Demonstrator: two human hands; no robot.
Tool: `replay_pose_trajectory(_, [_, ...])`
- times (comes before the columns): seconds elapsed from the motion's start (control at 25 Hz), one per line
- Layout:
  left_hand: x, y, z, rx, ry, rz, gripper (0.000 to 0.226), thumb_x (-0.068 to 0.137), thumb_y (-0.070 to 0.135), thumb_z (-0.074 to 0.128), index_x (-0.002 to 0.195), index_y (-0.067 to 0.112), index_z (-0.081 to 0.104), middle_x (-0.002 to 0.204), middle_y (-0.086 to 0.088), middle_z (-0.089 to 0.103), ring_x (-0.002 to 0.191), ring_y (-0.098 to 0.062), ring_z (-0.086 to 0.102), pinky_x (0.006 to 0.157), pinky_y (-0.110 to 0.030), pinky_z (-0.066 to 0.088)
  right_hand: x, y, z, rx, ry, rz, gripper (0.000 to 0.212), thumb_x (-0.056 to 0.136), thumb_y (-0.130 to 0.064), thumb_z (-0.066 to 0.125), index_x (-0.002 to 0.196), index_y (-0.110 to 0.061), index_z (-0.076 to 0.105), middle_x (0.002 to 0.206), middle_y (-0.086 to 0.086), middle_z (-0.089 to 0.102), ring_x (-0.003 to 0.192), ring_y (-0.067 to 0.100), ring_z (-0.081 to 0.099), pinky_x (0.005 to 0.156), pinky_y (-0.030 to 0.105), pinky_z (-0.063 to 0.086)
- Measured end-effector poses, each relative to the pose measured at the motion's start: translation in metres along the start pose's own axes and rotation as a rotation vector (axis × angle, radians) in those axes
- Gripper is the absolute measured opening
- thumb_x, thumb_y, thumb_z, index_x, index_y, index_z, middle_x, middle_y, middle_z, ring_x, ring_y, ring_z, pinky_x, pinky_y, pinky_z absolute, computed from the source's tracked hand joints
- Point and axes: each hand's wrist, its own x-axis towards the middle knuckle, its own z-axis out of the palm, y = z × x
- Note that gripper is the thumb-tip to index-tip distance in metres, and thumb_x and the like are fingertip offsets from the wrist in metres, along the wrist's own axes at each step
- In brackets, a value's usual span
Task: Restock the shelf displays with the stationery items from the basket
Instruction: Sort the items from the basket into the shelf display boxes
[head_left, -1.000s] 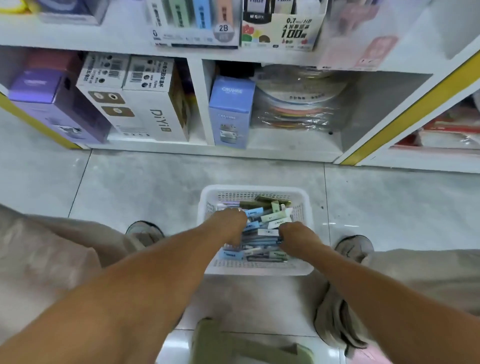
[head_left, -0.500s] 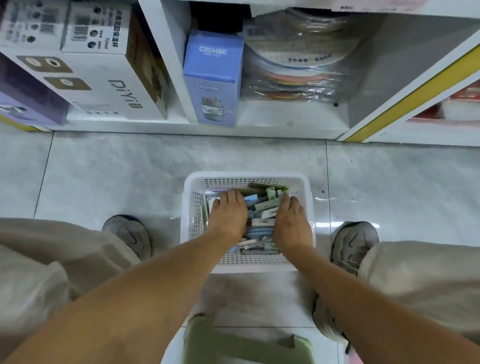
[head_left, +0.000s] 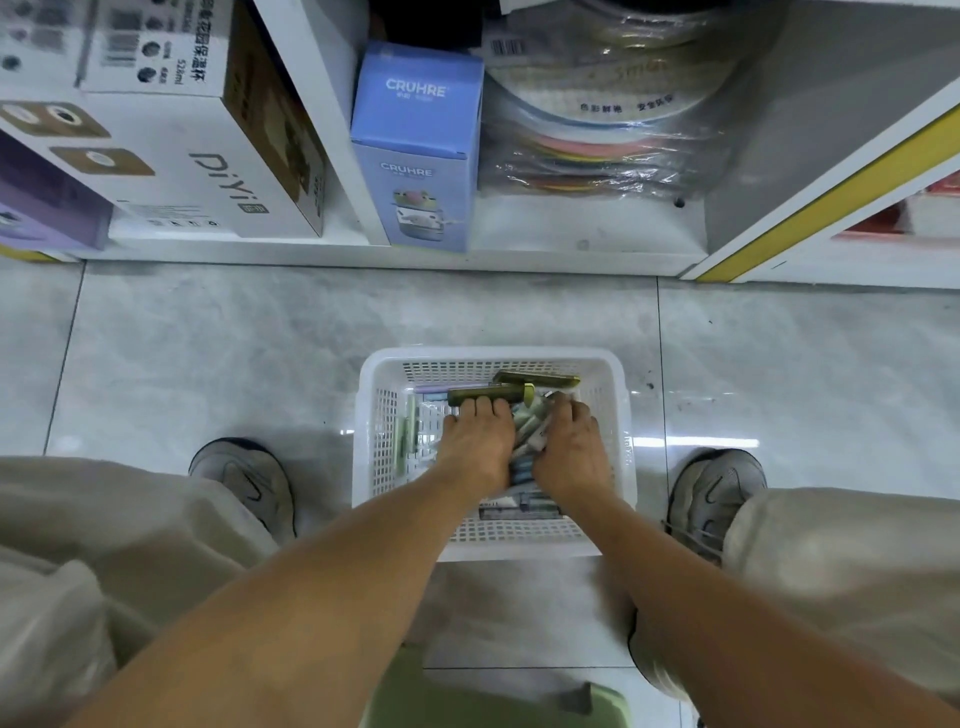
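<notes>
While both hands (head_left: 524, 447) dig, olive pens (head_left: 485, 394) lie crosswise in basket (head_left: 621, 441).

Both my hands are down in the white basket (head_left: 621, 415) on the floor. My left hand (head_left: 478, 449) and right hand (head_left: 571, 452) press around a bundle of stationery items (head_left: 527, 436), with two olive pens (head_left: 488, 394) just beyond my fingertips.

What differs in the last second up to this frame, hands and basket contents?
Both hands went deeper into the white basket. The left hand moved toward its far side; its fingers now lie on an olive-green pen case. The right hand closed in beside it, curled over the heap of stationery packs. Whether anything is gripped is unclear. The view tilted down. The basket and blue CRUHRE box stayed put.
</notes>
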Motion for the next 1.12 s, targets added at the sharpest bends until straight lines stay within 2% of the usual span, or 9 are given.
replay_pose_trajectory(0.12, [0.001, 0.001, 0.002, -0.031, -0.001, -0.010, 0.056, 0.073, 0.016, 0.076, 0.121, 0.009, 0.048, 0.118, -0.010, 0.056, 0.112, -0.027, 0.053, 0.095, -0.040, 0.049, 0.000, 0.000, -0.001, 0.041, -0.074, -0.013, 0.075, 0.078, -0.001, 0.068, 0.144, -0.014, 0.034, 0.142, 0.008, 0.039, 0.126, 0.026, 0.043, 0.106, 0.039, 0.043])
replay_pose_trajectory(0.24, [0.004, -0.007, -0.003, -0.149, -0.098, -0.038, 0.024, 0.074, 0.007, 0.069, 0.094, 0.013, 0.056, 0.085, -0.002, 0.060, 0.080, -0.022, 0.059, 0.067, -0.032, 0.050, 0.000, 0.004, -0.005, 0.097, -0.097, -0.076, 0.070, 0.077, 0.001, 0.064, 0.142, -0.016, 0.040, 0.144, 0.002, 0.039, 0.122, 0.026, 0.051, 0.098, 0.038, 0.050])
replay_pose_trajectory(0.32, [0.007, -0.015, -0.007, -0.189, -0.141, -0.024, 0.017, 0.076, 0.008, 0.067, 0.079, 0.016, 0.052, 0.074, 0.000, 0.054, 0.069, -0.019, 0.056, 0.059, -0.028, 0.045, -0.001, 0.006, -0.006, 0.137, -0.011, -0.081, 0.066, 0.078, -0.001, 0.063, 0.140, -0.016, 0.046, 0.141, 0.002, 0.044, 0.115, 0.028, 0.055, 0.094, 0.040, 0.051])
replay_pose_trajectory(0.48, [0.006, -0.035, -0.017, -0.346, -0.209, -0.045, 0.023, 0.076, 0.009, 0.068, 0.096, 0.014, 0.057, 0.080, 0.000, 0.057, 0.077, -0.018, 0.061, 0.058, -0.026, 0.048, 0.001, 0.004, -0.014, 0.184, 0.196, -0.100, 0.056, 0.078, 0.005, 0.059, 0.132, -0.009, 0.055, 0.130, 0.009, 0.052, 0.115, 0.031, 0.052, 0.096, 0.039, 0.048])
replay_pose_trajectory(0.72, [-0.016, -0.049, -0.041, -0.865, -0.304, -0.021, 0.019, 0.068, 0.000, 0.074, 0.084, 0.008, 0.069, 0.078, -0.011, 0.071, 0.068, -0.022, 0.071, 0.056, -0.026, 0.056, -0.003, -0.006, -0.038, 0.270, 0.162, -0.135, 0.056, 0.077, 0.011, 0.052, 0.127, -0.013, 0.060, 0.122, 0.003, 0.060, 0.108, 0.025, 0.059, 0.089, 0.040, 0.054])
replay_pose_trajectory(0.8, [-0.029, -0.051, -0.055, -1.005, -0.352, -0.018, 0.026, 0.069, -0.002, 0.074, 0.094, 0.002, 0.069, 0.084, -0.017, 0.073, 0.072, -0.030, 0.072, 0.067, -0.036, 0.061, -0.006, -0.013, -0.055, 0.428, 0.089, -0.067, 0.053, 0.079, 0.009, 0.056, 0.126, -0.013, 0.060, 0.114, 0.003, 0.066, 0.096, 0.019, 0.066, 0.078, 0.026, 0.055])
replay_pose_trajectory(0.88, [-0.041, -0.052, -0.072, -1.052, -0.398, -0.002, 0.030, 0.071, -0.002, 0.074, 0.100, -0.002, 0.067, 0.085, -0.019, 0.073, 0.070, -0.029, 0.071, 0.069, -0.038, 0.060, -0.011, -0.020, -0.078, 0.758, -0.113, 0.012, 0.052, 0.078, 0.012, 0.059, 0.125, -0.009, 0.061, 0.106, 0.008, 0.071, 0.084, 0.022, 0.070, 0.064, 0.022, 0.054])
replay_pose_trajectory(1.0, [-0.062, -0.049, -0.100, -1.060, -0.430, 0.081, 0.024, 0.071, -0.005, 0.073, 0.093, 0.002, 0.067, 0.082, -0.017, 0.071, 0.067, -0.027, 0.069, 0.067, -0.035, 0.058, -0.025, -0.027, -0.115, 1.086, -0.453, -0.073, 0.033, 0.084, 0.009, 0.058, 0.114, -0.002, 0.068, 0.107, 0.024, 0.071, 0.091, 0.033, 0.071, 0.072, 0.033, 0.059])
replay_pose_trajectory(1.12, [-0.080, -0.041, -0.131, -1.057, -0.375, 0.123, 0.022, 0.072, -0.003, 0.073, 0.090, 0.007, 0.066, 0.080, -0.014, 0.070, 0.070, -0.026, 0.069, 0.066, -0.032, 0.056, -0.039, -0.038, -0.149, 1.145, -0.472, -0.091, 0.024, 0.091, 0.003, 0.064, 0.114, 0.008, 0.065, 0.112, 0.028, 0.069, 0.099, 0.034, 0.070, 0.081, 0.032, 0.059])
